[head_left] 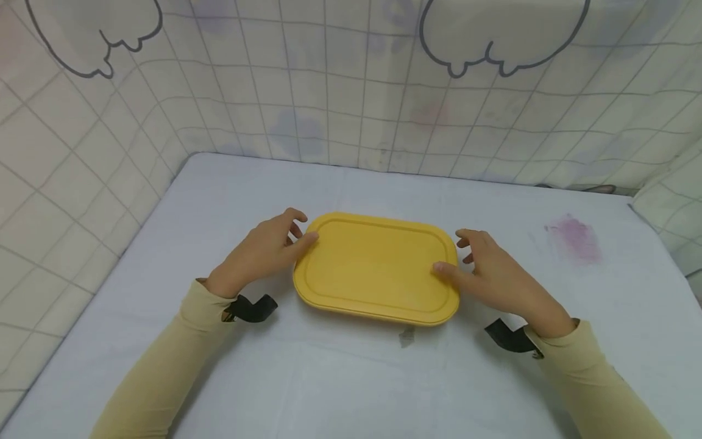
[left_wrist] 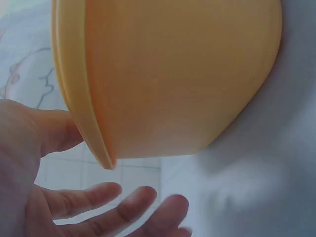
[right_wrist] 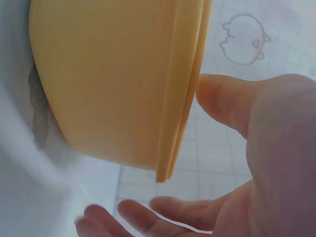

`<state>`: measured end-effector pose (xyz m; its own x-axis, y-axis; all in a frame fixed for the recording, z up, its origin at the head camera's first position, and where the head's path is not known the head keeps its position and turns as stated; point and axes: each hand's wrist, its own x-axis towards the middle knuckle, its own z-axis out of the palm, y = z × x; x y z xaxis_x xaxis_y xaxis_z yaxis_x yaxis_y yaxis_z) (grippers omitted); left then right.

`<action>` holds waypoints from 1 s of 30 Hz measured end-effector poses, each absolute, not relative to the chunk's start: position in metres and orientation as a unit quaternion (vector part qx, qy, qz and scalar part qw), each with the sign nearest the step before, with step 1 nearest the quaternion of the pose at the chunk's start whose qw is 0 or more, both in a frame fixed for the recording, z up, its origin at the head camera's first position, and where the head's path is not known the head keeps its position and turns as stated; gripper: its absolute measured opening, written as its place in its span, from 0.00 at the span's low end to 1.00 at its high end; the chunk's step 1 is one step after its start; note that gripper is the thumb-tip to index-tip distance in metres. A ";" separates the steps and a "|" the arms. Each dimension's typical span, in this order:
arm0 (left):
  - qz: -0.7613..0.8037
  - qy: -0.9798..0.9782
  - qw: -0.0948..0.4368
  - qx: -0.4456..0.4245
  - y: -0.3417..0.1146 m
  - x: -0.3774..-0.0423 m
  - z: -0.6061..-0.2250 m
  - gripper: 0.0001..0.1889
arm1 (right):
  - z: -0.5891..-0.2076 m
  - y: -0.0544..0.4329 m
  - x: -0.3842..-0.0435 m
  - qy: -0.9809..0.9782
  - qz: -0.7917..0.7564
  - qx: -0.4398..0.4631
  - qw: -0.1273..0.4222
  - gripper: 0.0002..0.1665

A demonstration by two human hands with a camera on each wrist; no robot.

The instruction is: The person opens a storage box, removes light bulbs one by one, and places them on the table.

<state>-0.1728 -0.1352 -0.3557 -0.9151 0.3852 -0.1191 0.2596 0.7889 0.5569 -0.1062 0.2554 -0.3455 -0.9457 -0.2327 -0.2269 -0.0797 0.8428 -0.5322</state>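
A yellow lidded box (head_left: 378,268) with rounded corners sits on the white table, its lid (head_left: 351,256) on top. At its left end is my left hand (head_left: 269,247), thumb resting on the lid's edge. The left wrist view shows that hand's other fingers (left_wrist: 133,205) loosely bent and apart from the box wall (left_wrist: 182,74). My right hand (head_left: 493,274) is at the opposite end, thumb tip at the lid's rim. In the right wrist view its fingers (right_wrist: 143,215) also stand off the wall (right_wrist: 103,84). The box's contents are hidden.
The white-covered table (head_left: 329,378) has a pink stain (head_left: 576,239) on the right and a small grey patch (head_left: 407,336) by the box's front edge. A grid-patterned cloth (head_left: 340,91) hangs behind and to the left. Black straps (head_left: 255,308) stick out at both wrists.
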 end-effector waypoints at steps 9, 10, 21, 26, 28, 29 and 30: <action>0.383 0.890 0.197 0.151 -0.148 -0.188 -0.363 0.26 | -0.349 0.264 -0.117 0.915 -0.342 -0.082 0.197 0.39; 0.396 0.883 0.205 0.148 -0.149 -0.189 -0.363 0.26 | -0.350 0.265 -0.118 0.909 -0.354 -0.080 0.206 0.38; 0.502 0.807 0.285 0.124 -0.155 -0.195 -0.370 0.28 | -0.353 0.275 -0.122 0.865 -0.429 -0.063 0.251 0.32; 0.534 0.778 0.306 0.126 -0.159 -0.195 -0.371 0.30 | -0.356 0.279 -0.122 0.840 -0.472 -0.052 0.261 0.32; 0.546 0.767 0.314 0.123 -0.160 -0.195 -0.372 0.31 | -0.358 0.280 -0.123 0.823 -0.500 -0.052 0.266 0.32; 0.550 0.763 0.317 0.121 -0.161 -0.196 -0.372 0.31 | -0.360 0.280 -0.123 0.812 -0.515 -0.052 0.269 0.32; 0.553 0.760 0.320 0.120 -0.161 -0.196 -0.372 0.31 | -0.361 0.280 -0.124 0.800 -0.532 -0.052 0.271 0.33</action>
<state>-0.1957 -0.1609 -0.3722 -0.7667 0.5358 -0.3536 -0.1723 0.3589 0.9174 -0.1240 0.2801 -0.3613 -0.8473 -0.3718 -0.3793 0.2060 0.4282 -0.8799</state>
